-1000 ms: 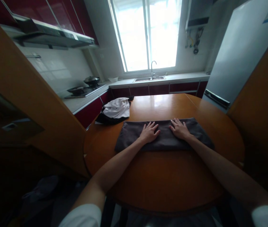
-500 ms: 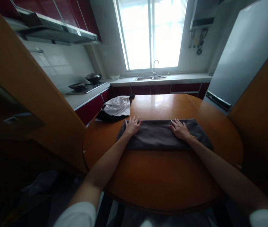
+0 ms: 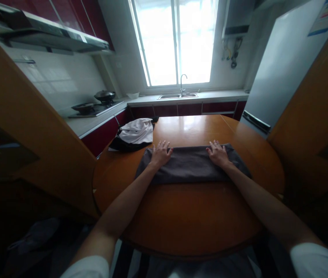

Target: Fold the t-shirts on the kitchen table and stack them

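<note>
A dark grey piece of cloth (image 3: 191,165), folded into a wide flat band, lies across the wooden table in front of me. My left hand (image 3: 161,153) rests flat near its left end, fingers spread and pointing at the far edge. Toward the other end, my right hand (image 3: 218,153) also lies flat with its fingers apart. Neither hand grips the cloth; both touch its top. Whether it is a garment cannot be made out from its folded shape.
The oval wooden table (image 3: 193,216) carries a loose heap of white cloth (image 3: 137,131) over black cloth (image 3: 126,145) at its far left. Beyond stand a stove with pans (image 3: 105,95), a sink (image 3: 178,96) under the window, and a tall fridge (image 3: 279,65) at right.
The whole view has shifted slightly, so the room appears further left. Both hands stay flat on the folded cloth, with the left hand slightly nearer the far edge.
</note>
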Demonstrator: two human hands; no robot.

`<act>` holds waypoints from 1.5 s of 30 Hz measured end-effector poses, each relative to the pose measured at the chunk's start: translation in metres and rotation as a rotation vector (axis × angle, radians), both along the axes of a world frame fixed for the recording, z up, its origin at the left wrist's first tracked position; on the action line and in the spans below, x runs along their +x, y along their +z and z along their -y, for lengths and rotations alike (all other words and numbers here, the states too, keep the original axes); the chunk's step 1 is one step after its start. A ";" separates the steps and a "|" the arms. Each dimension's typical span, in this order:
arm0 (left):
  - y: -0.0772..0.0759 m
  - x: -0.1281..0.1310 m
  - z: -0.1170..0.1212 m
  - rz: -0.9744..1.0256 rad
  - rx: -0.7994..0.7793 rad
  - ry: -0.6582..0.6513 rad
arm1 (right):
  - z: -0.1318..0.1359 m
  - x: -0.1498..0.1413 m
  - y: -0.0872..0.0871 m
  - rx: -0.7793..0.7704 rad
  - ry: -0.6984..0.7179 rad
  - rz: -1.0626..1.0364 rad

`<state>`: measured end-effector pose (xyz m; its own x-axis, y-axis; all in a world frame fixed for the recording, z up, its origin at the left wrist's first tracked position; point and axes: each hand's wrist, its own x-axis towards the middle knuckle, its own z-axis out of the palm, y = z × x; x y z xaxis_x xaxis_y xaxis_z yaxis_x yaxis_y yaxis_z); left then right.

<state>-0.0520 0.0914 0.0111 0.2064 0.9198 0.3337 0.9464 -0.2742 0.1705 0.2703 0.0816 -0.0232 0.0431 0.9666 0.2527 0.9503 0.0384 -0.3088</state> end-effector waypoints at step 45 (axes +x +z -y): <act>-0.002 -0.048 -0.018 -0.028 -0.234 0.179 | 0.007 0.006 0.012 -0.066 -0.244 0.054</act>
